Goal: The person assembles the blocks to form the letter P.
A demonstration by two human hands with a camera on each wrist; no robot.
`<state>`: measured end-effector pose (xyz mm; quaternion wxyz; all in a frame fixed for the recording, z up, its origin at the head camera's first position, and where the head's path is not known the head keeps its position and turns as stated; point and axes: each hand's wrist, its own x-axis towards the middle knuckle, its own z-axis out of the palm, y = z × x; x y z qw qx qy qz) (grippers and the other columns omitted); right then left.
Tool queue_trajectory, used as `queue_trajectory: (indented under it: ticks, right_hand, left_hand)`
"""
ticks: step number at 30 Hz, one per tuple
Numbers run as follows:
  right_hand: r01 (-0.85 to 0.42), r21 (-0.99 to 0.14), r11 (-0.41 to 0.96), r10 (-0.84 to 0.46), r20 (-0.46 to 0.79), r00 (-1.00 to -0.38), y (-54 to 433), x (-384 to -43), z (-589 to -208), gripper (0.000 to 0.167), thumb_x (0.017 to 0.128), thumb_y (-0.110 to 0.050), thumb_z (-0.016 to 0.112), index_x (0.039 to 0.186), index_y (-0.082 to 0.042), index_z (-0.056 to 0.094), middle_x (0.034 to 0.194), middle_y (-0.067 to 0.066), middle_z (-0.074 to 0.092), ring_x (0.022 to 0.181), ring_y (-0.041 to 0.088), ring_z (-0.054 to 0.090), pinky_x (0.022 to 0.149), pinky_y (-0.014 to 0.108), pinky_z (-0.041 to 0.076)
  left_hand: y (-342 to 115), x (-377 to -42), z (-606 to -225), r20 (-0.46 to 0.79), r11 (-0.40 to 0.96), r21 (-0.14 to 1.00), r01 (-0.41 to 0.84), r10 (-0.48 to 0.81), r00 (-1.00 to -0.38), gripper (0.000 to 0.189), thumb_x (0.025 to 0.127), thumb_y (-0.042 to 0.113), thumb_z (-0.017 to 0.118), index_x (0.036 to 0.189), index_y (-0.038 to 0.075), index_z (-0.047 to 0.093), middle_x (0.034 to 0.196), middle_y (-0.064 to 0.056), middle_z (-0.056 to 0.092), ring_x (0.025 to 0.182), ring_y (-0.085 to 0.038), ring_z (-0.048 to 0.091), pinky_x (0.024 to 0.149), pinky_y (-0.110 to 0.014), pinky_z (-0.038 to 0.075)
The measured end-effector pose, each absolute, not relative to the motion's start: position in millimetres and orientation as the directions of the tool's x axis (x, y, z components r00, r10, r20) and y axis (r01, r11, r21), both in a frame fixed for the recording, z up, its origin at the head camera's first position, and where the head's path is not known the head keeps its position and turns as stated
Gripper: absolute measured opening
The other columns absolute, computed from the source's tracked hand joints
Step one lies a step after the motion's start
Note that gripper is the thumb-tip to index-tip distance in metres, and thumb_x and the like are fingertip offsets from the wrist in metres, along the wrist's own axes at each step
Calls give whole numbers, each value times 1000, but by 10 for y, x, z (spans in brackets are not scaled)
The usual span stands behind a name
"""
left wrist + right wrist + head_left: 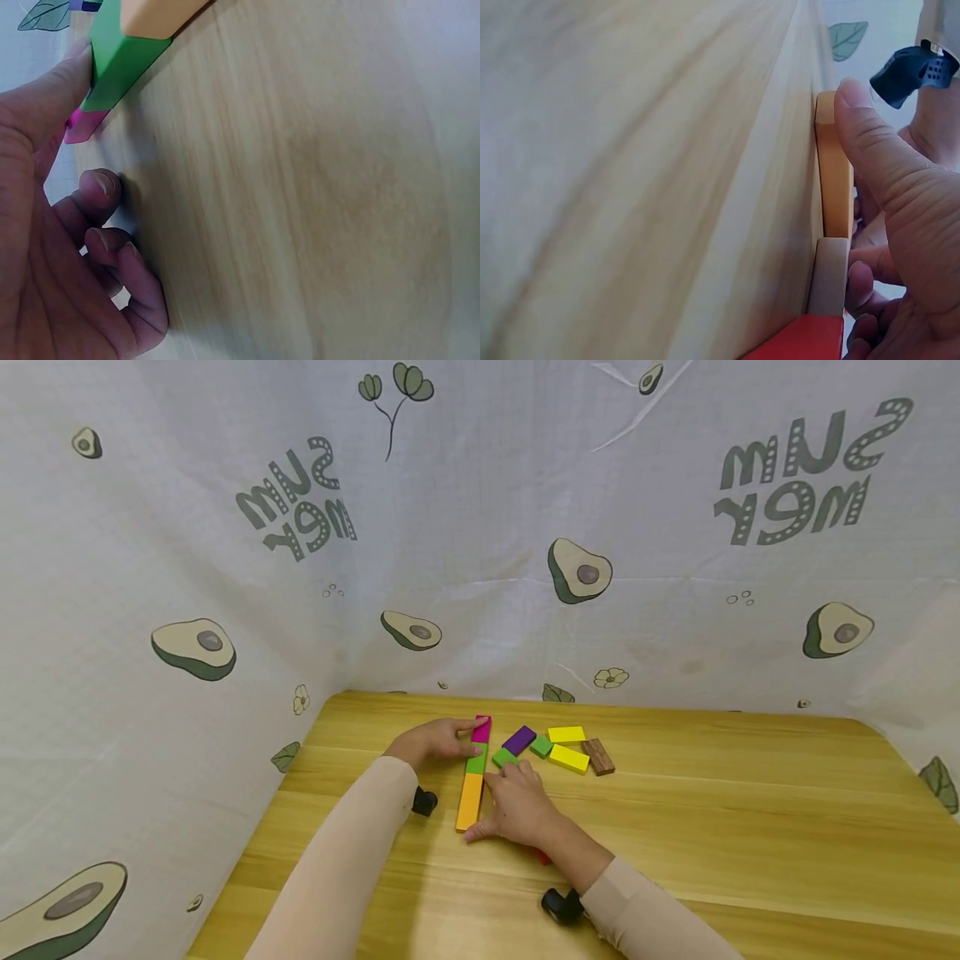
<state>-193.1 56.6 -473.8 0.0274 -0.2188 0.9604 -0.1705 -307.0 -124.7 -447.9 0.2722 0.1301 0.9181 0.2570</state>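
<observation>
A magenta block (482, 732), a green block (476, 763) and an orange block (470, 803) lie end to end in a row on the wooden table. My left hand (435, 742) touches the row from the left, index fingertip at the magenta block and thumb against the green block; its other fingers bend loosely beside it. From the right, my right hand (519, 806) lays its thumb at the orange block's near end and a finger along its side. Partly beneath that hand sits a red block (542, 857). A pale block (829, 277) shows between red and orange in the right wrist view.
Right of the row lie a purple block (519, 741), small green blocks (505, 757), two yellow blocks (569, 759) and a brown textured block (598, 757). A patterned cloth (495, 635) hangs behind the table. Black devices (561, 907) are worn on both wrists.
</observation>
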Motion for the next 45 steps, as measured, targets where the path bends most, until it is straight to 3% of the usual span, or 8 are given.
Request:
queue_trajectory:
  ticks: [4,13,18,26,31,38,42,45]
  right_hand:
    - [-414,-336,846,-431,25,-902,573,-1928,-4743,105,60,-76,82,132,-1,66,114,14,66,98,27,45,81,38,40]
    - [-422,-331,844,-434,39,-900,590,-1920,-4745,104,60,-78,81,130,-2,69,110,14,66,94,25,43,77,36,37]
    - [-360,-409,838,-388,15,-921,724,-1907,-4696,96,67,-69,84,136,-5,64,113,13,64,98,25,44,80,37,37]
    - [-258,-435,863,-314,-62,-947,986,-1840,-4618,54,87,-30,82,134,-11,64,97,1,65,89,17,56,82,37,52]
    - [-260,-458,850,-344,-108,-933,963,-1832,-4665,64,89,-41,78,141,-10,58,94,1,69,79,13,56,74,35,54]
    - [-251,-546,799,-413,-195,-890,960,-1858,-4642,73,86,-36,82,148,-11,53,124,9,71,100,18,62,99,49,55]
    - [-219,-564,796,-402,-223,-888,953,-1868,-4597,75,82,-23,84,146,-3,52,108,7,71,92,18,61,92,45,56]
    - [-244,-528,813,-385,-174,-906,932,-1846,-4591,70,81,-27,85,140,-2,56,105,6,67,92,18,59,89,42,56]
  left_hand:
    - [-1248,-3066,-4466,-434,840,531,112,383,-815,70,94,51,69,155,49,36,167,-9,35,155,-36,29,125,-61,24]
    - [-1249,-3064,-4482,-472,856,505,111,381,-795,110,66,56,92,157,50,31,169,-10,29,155,-36,27,125,-60,24]
    - [-1236,-3063,-4515,-483,847,527,67,363,-796,113,63,54,95,156,51,32,170,-8,28,156,-37,25,125,-62,23]
    - [-1247,-3076,-4526,-483,857,512,57,342,-806,112,64,56,93,157,51,30,169,-5,30,155,-36,27,125,-59,26]
    - [-1250,-3155,-4549,-502,887,459,50,306,-809,111,63,58,92,154,58,28,169,-2,30,155,-35,29,124,-60,28]
    - [-1221,-3184,-4501,-505,898,437,55,295,-811,110,64,60,90,154,59,27,169,-3,30,154,-37,31,123,-59,30]
    - [-1205,-3190,-4460,-500,899,434,61,297,-814,109,65,59,90,154,59,27,169,-4,31,153,-37,32,123,-59,30]
    - [-1198,-3201,-4450,-502,901,428,68,299,-811,109,65,60,89,154,58,27,169,-4,31,153,-37,32,123,-59,30]
